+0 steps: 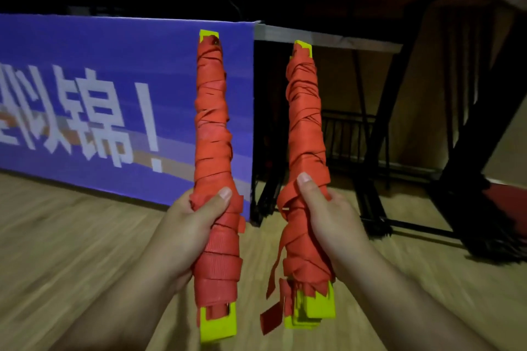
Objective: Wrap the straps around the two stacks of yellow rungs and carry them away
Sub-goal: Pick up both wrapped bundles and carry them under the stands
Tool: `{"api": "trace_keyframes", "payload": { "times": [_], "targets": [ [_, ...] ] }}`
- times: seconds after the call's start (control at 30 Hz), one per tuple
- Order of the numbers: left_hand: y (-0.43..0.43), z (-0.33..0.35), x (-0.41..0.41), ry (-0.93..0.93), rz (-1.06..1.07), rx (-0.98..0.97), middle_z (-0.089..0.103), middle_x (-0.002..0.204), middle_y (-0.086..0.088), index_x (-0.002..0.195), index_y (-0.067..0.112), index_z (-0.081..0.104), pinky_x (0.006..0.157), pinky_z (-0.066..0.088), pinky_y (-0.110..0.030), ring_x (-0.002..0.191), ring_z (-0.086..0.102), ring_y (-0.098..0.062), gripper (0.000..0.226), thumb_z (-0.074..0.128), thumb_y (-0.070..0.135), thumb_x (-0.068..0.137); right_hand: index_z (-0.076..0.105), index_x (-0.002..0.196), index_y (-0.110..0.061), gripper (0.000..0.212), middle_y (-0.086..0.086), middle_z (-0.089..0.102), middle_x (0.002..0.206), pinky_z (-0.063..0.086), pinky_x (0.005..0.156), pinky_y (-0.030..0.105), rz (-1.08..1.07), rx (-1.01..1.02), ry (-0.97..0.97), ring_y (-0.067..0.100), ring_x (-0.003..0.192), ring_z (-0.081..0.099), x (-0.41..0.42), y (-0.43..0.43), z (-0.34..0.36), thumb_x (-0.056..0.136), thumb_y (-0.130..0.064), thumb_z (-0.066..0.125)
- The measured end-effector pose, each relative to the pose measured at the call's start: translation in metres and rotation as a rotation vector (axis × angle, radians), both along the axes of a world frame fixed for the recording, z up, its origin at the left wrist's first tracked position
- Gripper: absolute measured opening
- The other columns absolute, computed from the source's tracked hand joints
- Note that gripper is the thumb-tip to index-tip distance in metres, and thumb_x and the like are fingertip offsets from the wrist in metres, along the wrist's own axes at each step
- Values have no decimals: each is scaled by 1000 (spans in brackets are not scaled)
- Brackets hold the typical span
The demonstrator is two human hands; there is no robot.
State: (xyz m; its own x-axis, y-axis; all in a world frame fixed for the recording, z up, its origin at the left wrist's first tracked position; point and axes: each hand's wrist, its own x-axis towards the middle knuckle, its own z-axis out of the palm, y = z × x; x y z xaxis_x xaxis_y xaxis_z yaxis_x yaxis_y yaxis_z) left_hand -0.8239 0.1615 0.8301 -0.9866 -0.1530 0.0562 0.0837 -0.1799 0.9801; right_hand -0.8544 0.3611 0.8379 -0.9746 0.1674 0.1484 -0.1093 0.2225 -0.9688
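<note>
Two stacks of yellow rungs stand upright in front of me, each wound from end to end in red strap. My left hand (pixel 189 226) grips the left stack (pixel 212 122) low down, thumb across the front. My right hand (pixel 328 214) grips the right stack (pixel 306 122) at about the same height. Only the yellow ends show: at the bottom of the left stack (pixel 218 325) and of the right stack (pixel 313 310), and small tips at the top. A loose strap tail (pixel 271 319) hangs from the right stack's lower end.
A blue banner (pixel 99 100) with white characters stands on the wooden floor (pixel 57 251) ahead on the left. A table with black metal legs (pixel 470 151) fills the right side, with a black rack (pixel 350 134) under it. Shelving with yellow items runs along the top.
</note>
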Motion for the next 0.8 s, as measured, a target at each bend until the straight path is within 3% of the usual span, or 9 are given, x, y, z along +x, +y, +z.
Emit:
{"api": "trace_keyframes", "payload": {
  "times": [0.2,0.37,0.57,0.8],
  "targets": [
    [90,32,-100,-33,-98,-4,70,93,-32,105,4,66,59,58,-39,64,66,-29,42,69,37,80,75,88,-18,56,-1,76,78,60,81,48,-63,-26,-6,19,75,74,-98,94,26,79,-72,61],
    [147,55,-195,-7,-187,-6,69,80,-23,104,5,67,62,57,-45,58,64,-27,32,67,33,90,73,93,-21,53,-1,76,80,62,76,42,-110,-22,31,19,73,74,-178,154,53,81,-71,61],
    [204,79,-349,60,-272,24,68,80,-23,115,1,63,63,57,-43,64,64,-30,39,65,33,93,74,83,-16,55,6,77,78,60,81,53,-206,-40,74,29,76,74,-292,218,88,79,-69,65],
    [282,98,-507,51,-354,115,65,78,-24,120,-2,59,51,56,-37,57,64,-27,41,64,30,94,73,85,-15,48,5,76,77,62,77,44,-278,1,80,23,70,75,-409,293,105,84,-62,64]
  ]
}}
